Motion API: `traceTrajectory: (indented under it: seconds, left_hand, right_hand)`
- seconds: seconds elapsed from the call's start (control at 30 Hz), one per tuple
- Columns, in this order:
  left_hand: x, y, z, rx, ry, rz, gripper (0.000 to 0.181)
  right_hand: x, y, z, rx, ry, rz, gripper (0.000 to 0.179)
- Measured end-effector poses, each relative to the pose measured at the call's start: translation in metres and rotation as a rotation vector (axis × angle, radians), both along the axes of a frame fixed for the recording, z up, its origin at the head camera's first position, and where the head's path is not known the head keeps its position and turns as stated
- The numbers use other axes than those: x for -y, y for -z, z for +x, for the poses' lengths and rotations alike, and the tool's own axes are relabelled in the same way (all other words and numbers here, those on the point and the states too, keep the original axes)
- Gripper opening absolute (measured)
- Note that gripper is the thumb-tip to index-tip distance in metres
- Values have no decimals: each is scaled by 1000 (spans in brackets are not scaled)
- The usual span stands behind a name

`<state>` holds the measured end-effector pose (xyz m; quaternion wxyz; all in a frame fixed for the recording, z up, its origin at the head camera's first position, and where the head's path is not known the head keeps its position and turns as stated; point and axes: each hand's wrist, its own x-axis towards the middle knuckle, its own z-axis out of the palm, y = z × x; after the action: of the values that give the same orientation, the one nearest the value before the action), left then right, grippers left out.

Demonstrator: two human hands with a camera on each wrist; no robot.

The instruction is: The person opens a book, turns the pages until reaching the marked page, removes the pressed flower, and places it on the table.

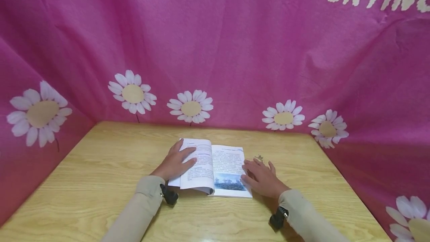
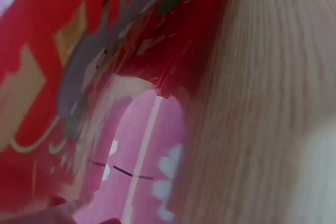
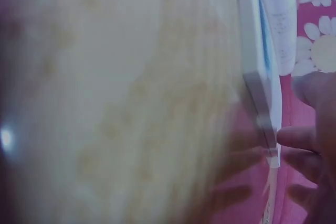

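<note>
An open book [image 1: 228, 161] with printed text lies on the wooden table, a colour picture at the foot of its right page. My left hand [image 1: 174, 163] rests on the left page [image 1: 199, 173], fingers spread, thumb and index finger laid across the text. That page bows upward toward the spine. From below, the left wrist view catches a red illustrated cover [image 2: 31, 98] and fingertips at the bottom. At the book's right edge is my right hand [image 1: 263, 178], its fingers loosely bent and touching the page margin. The right wrist view shows the book's thick side [image 3: 257, 77] beside those fingers.
The light wooden table [image 1: 111, 167] extends around the book. A small sprig-like thing [image 1: 260, 157] shows just beyond the right hand. A pink cloth [image 1: 215, 47] with white daisies hangs behind the table and along both sides. Each wrist carries a black camera [image 1: 169, 195].
</note>
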<state>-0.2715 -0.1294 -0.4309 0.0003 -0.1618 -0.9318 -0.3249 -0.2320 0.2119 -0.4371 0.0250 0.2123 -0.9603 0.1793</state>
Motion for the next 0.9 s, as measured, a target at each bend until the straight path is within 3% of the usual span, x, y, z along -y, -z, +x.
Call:
traceTrajectory:
  seconds: [0.13, 0.27, 0.37, 0.47, 0.67, 0.8, 0.9]
  left_hand:
    - [-2, -5, 2, -57, -21, -29, 50]
    - [-2, -19, 4, -72, -40, 22, 45]
    - [-4, -34, 6, -86, -6, 73, 40]
    - [-13, -48, 5, -125, 67, 77, 38]
    - [-48, -70, 1, -159, 182, 84, 48]
    - [-80, -76, -3, -119, 215, 68, 53]
    - [-108, -77, -2, -70, 203, 42, 58]
  right_hand:
    - [-2, 1, 2, 18, -30, 12, 55]
    - [-5, 1, 3, 30, -30, 34, 58]
    - [-7, 0, 3, 50, -28, 58, 60]
    - [-10, -2, 4, 63, -27, 63, 59]
    - [-20, -8, 9, 72, 6, 38, 57]
    - [-34, -10, 12, 43, 64, -13, 58]
    - [-46, -12, 12, 31, 103, -42, 61]
